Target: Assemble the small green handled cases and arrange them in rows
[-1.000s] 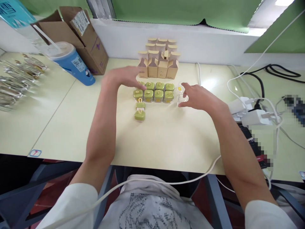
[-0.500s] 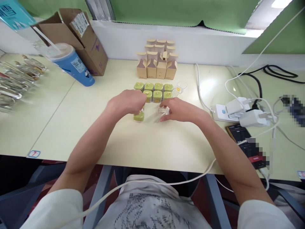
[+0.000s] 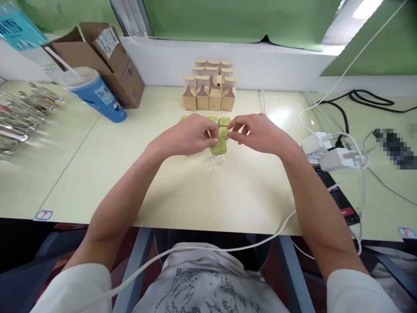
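My left hand (image 3: 187, 135) and my right hand (image 3: 257, 132) meet over the middle of the pale table (image 3: 97, 174). Both pinch a small green piece (image 3: 218, 147) held just above a clear plastic case (image 3: 217, 161) that stands on the table. The fingers of both hands are closed on the green piece. Behind the hands, partly hidden, sit several green-lidded little boxes (image 3: 224, 121). Further back stands a group of small tan paper cartons (image 3: 208, 87).
A blue drink cup with a straw (image 3: 96, 93) and an open cardboard box (image 3: 107, 61) stand back left. Clear packets (image 3: 19, 117) lie at far left. White chargers, a power strip and cables (image 3: 332, 154) crowd the right, with a phone (image 3: 340, 198) beside them.
Both hands drew in from the rows of green boxes to the table's middle. The right hand set down the clear case; both now pinch a green piece over it.
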Demonstrator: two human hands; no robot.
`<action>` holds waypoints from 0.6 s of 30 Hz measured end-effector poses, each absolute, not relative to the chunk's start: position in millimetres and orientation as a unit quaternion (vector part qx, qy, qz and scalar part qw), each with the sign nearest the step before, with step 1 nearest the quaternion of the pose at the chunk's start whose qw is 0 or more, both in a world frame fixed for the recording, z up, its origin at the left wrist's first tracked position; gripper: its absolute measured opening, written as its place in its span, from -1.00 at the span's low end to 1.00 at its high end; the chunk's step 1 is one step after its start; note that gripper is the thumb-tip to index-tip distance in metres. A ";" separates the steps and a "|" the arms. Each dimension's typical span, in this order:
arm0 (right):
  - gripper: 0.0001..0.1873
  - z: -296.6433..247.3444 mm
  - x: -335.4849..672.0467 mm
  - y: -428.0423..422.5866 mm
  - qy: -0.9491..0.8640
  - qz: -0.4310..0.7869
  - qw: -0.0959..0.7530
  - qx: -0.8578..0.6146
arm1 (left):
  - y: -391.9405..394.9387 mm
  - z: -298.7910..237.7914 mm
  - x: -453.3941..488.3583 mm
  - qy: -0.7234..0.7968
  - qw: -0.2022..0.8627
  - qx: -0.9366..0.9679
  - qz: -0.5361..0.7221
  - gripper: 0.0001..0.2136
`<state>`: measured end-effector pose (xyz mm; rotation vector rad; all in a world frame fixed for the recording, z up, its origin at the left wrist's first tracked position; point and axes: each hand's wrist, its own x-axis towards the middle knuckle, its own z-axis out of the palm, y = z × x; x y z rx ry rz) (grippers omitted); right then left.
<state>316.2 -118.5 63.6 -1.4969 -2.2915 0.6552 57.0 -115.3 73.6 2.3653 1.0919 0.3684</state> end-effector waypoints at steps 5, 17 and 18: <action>-0.72 57.4 319.9 -111.6 -0.813 0.216 0.161 -0.516 | -109.9 59.3 65.3 0.415 0.267 0.862 0.114 -0.82; -0.64 51.6 316.6 -113.5 -0.828 0.208 0.113 -0.508 | -124.6 53.6 86.4 0.447 0.202 0.871 0.012 -0.78; -0.63 52.6 315.6 -114.5 -0.828 0.209 0.106 -0.510 | -125.3 53.9 87.1 0.449 0.197 0.872 0.005 -0.76</action>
